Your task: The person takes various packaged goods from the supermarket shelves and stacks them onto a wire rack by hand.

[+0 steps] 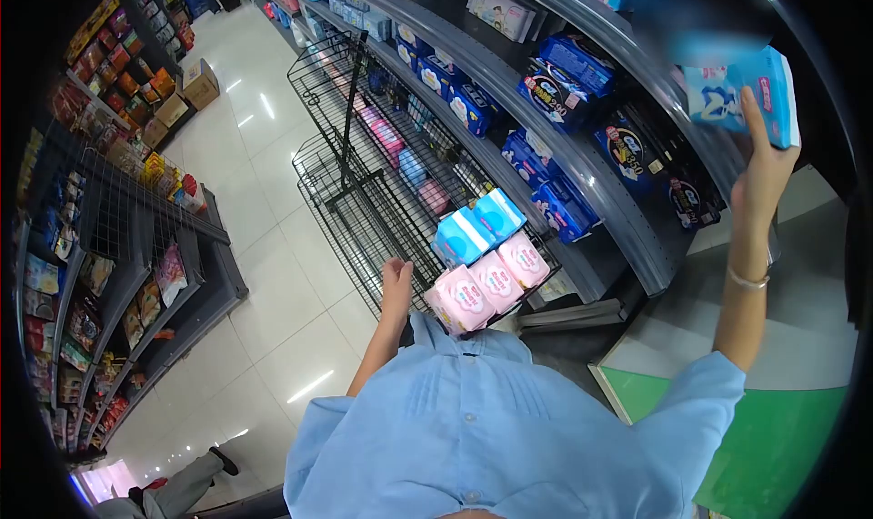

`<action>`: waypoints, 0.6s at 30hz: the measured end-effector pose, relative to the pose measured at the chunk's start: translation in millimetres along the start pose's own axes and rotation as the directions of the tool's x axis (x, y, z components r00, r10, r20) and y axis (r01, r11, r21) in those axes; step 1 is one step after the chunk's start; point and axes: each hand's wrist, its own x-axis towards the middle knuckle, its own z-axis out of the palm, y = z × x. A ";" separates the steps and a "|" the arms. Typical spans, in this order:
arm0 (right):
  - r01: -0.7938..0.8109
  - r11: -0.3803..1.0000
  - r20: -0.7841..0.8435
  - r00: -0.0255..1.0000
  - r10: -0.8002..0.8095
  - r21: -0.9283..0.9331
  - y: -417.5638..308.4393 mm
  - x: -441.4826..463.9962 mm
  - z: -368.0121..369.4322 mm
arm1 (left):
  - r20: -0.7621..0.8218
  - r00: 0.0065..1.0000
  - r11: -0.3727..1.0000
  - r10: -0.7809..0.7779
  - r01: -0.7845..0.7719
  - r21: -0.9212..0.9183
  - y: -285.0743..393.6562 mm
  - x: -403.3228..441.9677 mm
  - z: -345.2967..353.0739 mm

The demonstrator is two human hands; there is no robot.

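Observation:
My right hand [766,178] is raised at the upper right, its fingers closed round a light-blue pack of sanitary pads [741,96] with a figure printed on its front. That pack is held close to the upper shelf edge. Lower down, my left hand [396,284] is curled closed at the near side of a black wire cart [350,191]; whether it grips the wire is hidden. At the cart's near right end sit several pink packs [498,281], with blue-and-white packs [477,228] in a row behind them.
Curved grey shelves [582,155] on the right hold dark-blue packs [564,69] and a pale pack [500,11]. Snack shelves [127,237] line the left of the tiled aisle [273,246]. Cardboard boxes [200,84] stand farther along. Another person's leg [186,487] shows at the lower left.

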 end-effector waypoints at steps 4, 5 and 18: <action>0.140 0.985 -0.130 0.983 -0.126 0.105 -2.1 -37.2 34.7 | 0.035 0.999 0.999 -0.029 0.029 0.014 7.5 -0.6 -0.5; 0.144 0.978 -0.159 0.980 -0.120 0.150 -6.5 -50.1 46.3 | 0.035 0.999 1.000 -0.028 0.028 0.008 7.0 -0.4 -0.4; -0.234 0.933 0.517 0.782 0.348 -0.273 123.5 -329.1 202.2 | -0.044 0.998 0.886 -0.054 0.028 -0.463 -14.2 7.7 9.2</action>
